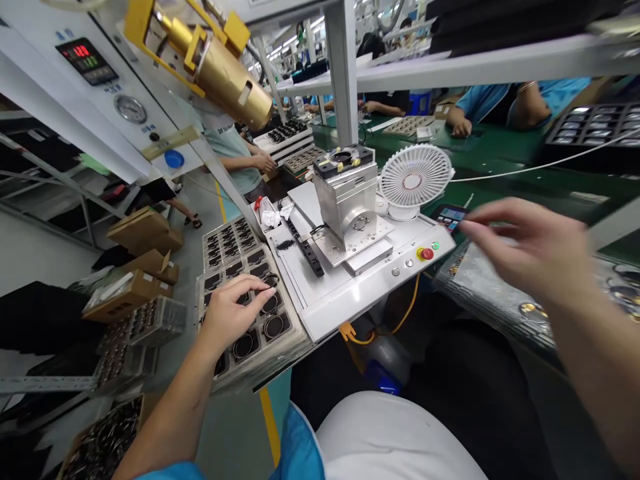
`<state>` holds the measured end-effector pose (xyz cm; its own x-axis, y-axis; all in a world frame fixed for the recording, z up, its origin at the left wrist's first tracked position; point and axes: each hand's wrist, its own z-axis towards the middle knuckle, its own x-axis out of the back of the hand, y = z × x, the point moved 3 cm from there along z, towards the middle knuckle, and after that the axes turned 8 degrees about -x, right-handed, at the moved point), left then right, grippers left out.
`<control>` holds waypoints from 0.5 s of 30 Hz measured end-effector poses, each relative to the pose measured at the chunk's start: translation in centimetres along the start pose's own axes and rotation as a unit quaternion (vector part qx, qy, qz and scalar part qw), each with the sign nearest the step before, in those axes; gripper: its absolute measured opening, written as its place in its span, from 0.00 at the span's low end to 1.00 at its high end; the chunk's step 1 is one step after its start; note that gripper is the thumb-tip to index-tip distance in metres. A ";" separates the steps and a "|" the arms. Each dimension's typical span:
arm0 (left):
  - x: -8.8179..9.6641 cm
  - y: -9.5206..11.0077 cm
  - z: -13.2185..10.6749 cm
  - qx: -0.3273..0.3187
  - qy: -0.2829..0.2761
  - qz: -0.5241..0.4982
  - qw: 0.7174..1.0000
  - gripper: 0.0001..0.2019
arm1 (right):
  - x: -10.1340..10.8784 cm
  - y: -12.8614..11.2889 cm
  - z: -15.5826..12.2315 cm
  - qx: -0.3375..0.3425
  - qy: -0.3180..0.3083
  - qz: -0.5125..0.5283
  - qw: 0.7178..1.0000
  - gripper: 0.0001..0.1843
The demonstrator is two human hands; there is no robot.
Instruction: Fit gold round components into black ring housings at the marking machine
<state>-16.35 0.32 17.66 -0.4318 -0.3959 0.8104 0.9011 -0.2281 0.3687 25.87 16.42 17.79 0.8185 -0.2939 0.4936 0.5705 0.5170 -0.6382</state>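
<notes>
Left hand point(231, 313) is loosely curled over black-rimmed rings point(273, 327) in a tray point(235, 381) left of the metal fixture point(345, 207), can't tell if it's gripping; right hand point(525, 250) hangs open and empty just beside a phone point(449, 218).

Blue short sleeve point(170, 472), white front panel point(390, 440), bare left hand point(231, 315), bare right hand point(530, 250)

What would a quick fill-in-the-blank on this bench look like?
The left hand rests on a compartment tray of round dark parts, to the ____ of the white machine base.
The emergency stop button on that base is ____.
The right hand hovers beside a phone with a ____ screen.
Missing words: left; red; lit.
</notes>
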 end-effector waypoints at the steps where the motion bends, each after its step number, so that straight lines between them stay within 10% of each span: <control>1: 0.1 0.7 0.3 -0.027 0.004 -0.004 1.000 0.08 | -1.9 -1.9 2.2 0.046 -0.029 0.021 0.998 0.07; 8: 2.1 3.2 0.7 -0.081 0.043 -0.003 0.996 0.06 | -13.4 -9.5 17.7 0.244 -0.201 0.043 0.948 0.11; 15: 2.5 4.2 4.7 -0.129 0.089 -0.009 0.988 0.06 | -14.1 -9.6 21.4 0.223 -0.330 0.115 0.910 0.12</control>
<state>-13.47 2.52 23.42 -0.4674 -0.5344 0.7042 0.8638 -0.4457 0.2351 7.41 32.78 29.59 0.6094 0.3344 0.7189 0.1846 0.8219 -0.5389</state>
